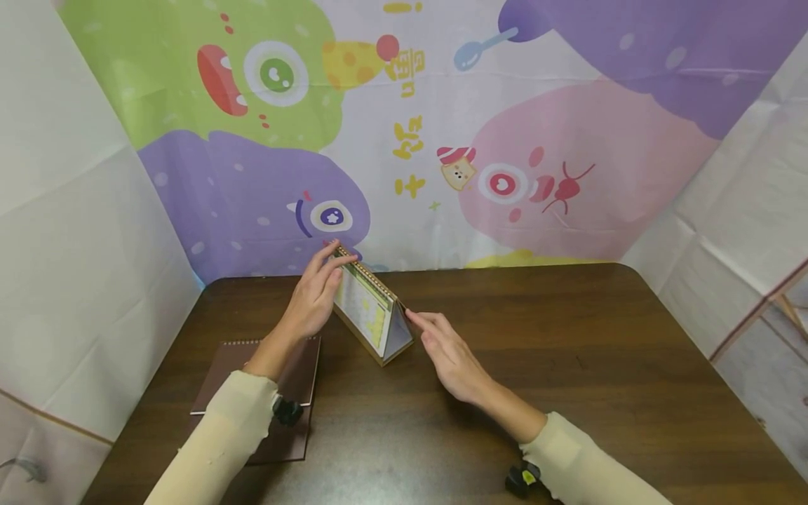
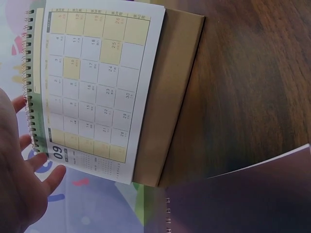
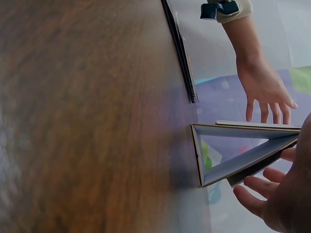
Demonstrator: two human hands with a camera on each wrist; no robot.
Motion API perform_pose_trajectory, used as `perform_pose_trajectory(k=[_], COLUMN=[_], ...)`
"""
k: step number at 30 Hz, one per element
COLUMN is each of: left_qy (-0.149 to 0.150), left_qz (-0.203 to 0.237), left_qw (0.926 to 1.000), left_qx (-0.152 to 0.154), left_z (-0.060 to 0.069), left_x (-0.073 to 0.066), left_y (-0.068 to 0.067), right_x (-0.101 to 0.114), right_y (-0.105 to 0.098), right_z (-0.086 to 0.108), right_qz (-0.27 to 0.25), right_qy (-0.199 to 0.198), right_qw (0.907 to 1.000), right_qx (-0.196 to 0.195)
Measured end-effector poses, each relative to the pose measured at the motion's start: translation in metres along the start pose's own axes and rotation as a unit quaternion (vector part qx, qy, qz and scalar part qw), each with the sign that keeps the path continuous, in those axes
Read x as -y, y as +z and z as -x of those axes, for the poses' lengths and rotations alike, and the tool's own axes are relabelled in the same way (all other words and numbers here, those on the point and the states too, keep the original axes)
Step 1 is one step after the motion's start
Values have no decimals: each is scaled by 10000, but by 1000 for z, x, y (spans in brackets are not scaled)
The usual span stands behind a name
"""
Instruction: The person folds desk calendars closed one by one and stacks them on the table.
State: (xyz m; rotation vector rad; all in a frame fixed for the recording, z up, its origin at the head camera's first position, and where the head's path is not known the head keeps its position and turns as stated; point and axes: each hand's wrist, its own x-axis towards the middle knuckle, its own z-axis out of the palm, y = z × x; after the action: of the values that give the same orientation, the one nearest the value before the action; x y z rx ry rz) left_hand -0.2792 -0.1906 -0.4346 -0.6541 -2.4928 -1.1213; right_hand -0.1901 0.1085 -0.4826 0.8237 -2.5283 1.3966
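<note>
A spiral-bound desk calendar (image 1: 366,308) stands upright as a tent on the table, its printed month page (image 2: 92,92) marked 09. At its far upper end, my left hand (image 1: 312,298) touches the spiral edge with spread, fairly straight fingers. My right hand (image 1: 451,358) is at the near end, fingers extended by the back panel near the top. In the right wrist view the triangular open side of the calendar (image 3: 243,162) shows, with my right hand (image 3: 286,194) beside its back pages; whether every fingertip touches cannot be told.
Two dark brown covered books, the upper one (image 1: 217,372) spiral-bound, overlap the lower one (image 1: 287,442) on the left of the brown wooden table (image 1: 568,337), under my left forearm. A cartoon-printed cloth (image 1: 410,231) hangs behind the far edge; white cloth hangs at both sides.
</note>
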Motion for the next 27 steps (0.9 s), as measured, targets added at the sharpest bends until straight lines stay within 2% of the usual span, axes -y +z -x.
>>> perform_pose_trajectory(k=[13, 21, 27], left_qy=[-64, -83, -58], left_qz=[-4, 72, 126], left_qw=[10000, 9999, 9999], left_qx=[-53, -3, -41], left_z=[0, 1, 1], left_x=[0, 1, 2], left_y=[0, 3, 4], right_x=[-1, -2, -1], right_y=[0, 2, 3], right_z=[-3, -5, -9], right_qz=[-298, -933, -1181], right_qy=[-6, -47, -76], right_qw=[9996, 9955, 9928], right_qx=[28, -153, -198])
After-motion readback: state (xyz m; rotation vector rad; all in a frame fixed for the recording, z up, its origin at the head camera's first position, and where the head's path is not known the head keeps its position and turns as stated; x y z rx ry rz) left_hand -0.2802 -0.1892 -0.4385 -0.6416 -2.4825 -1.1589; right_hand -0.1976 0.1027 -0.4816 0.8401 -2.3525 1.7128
